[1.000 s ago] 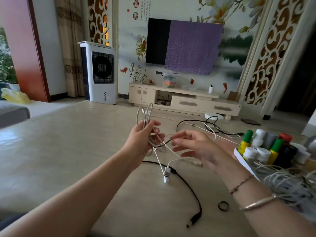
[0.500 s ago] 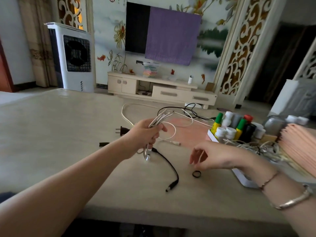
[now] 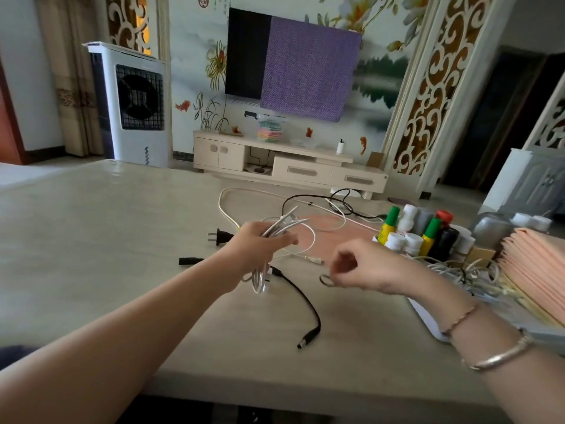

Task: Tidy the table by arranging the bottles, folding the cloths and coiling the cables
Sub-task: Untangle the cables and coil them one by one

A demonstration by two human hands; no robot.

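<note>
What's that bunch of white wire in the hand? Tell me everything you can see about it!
The white cable bundle is thin, smooth cord that looks plastic-coated, folded into several long loops. The left hand grips it round the middle, above the table. Looped ends stick up to the right of the grip; more loops and a small white plug hang below. One loose strand trails right, down to a connector lying on the table.

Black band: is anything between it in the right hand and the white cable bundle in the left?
Nothing visible. The right hand pinches the black band; the left hand grips the white cable bundle, with only open air above the table between.
</note>
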